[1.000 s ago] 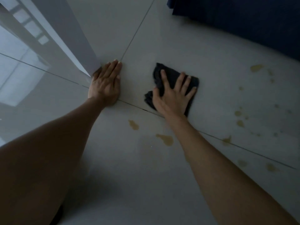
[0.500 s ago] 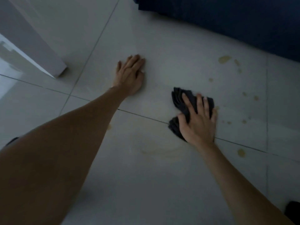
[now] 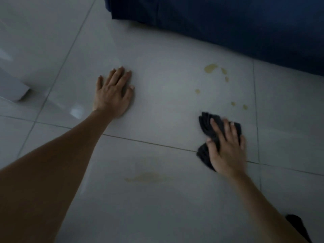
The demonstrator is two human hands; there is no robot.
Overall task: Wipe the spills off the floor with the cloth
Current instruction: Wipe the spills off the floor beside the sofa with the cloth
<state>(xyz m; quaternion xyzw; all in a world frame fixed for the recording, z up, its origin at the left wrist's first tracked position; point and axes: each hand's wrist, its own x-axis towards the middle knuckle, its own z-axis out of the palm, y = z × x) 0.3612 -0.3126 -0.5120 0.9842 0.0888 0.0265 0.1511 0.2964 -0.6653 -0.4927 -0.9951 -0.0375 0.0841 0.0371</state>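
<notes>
- Right hand (image 3: 226,146): we press it palm-down on the cloth (image 3: 206,127), fingers spread across the top, thumb tucked along the near-left fold. Nothing is pinched; the cloth is pinned flat to the floor (image 3: 157,207), which we judge suits a sliding wipe. The fingers show some motion blur.
- Left hand (image 3: 114,92): flat on the tile, fingers splayed and pointing away from us, holding nothing. We read it as a prop carrying our weight while the other arm reaches.
- Cloth: dark grey, soft, bunched into loose ribbed folds. It sits across a grout line (image 3: 149,142), on the right part of the floor, partly under the hand.
- Spills: a larger yellowish blot (image 3: 210,68) and a scatter of small drops (image 3: 244,106) lie beyond the cloth, toward the far edge by the dark blue fabric (image 3: 228,23). The nearest drops are near the cloth, not touching.
- A faint, thin yellowish smear (image 3: 149,178) lies on the near tile between our two forearms; it looks like residue and likely needs another pass.
- Floor: pale grey glossy tiles, large and square, with thin dark joints; reflections show on the left.
- A pale furniture leg or panel end (image 3: 15,90) stands at the left edge, well apart from the left hand.
</notes>
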